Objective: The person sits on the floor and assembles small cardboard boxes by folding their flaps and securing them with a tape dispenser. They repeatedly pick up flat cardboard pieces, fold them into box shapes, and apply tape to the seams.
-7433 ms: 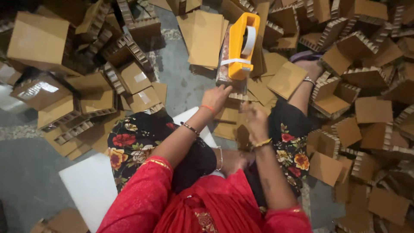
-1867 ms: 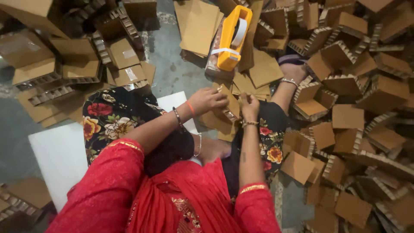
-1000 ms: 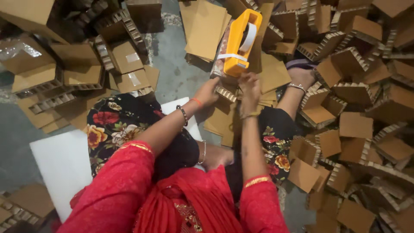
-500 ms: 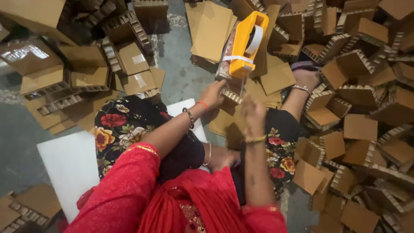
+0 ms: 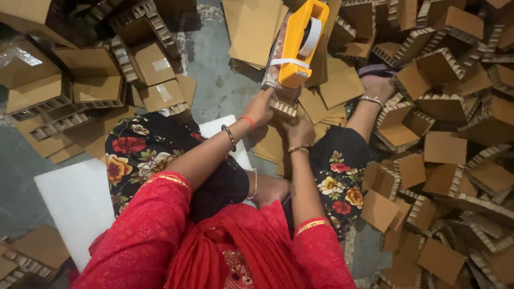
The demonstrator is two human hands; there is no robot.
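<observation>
Both hands, left hand [image 5: 261,108]; right hand [image 5: 300,130], grip cardboard piece [image 5: 282,107] under tape dispenser [image 5: 301,44]

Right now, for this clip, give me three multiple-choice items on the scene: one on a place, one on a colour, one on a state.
1. Where does the tape dispenser stand?
A. Just beyond both hands, over the flat cardboard sheets
B. On the white board
C. Behind the person

2. What colour is the dispenser's body?
A. Blue
B. Yellow-orange
C. Green

3. How are the hands placed?
A. Both resting on the knees
B. One raised in the air, one on the floor
C. Left hand and right hand both on a small corrugated cardboard piece

Answers: 1 A, it sits at the top of the view past the hands, far from the white board. 2 B, its frame is yellow-orange. 3 C, the fingers of both hands meet on the piece below the dispenser.
</observation>
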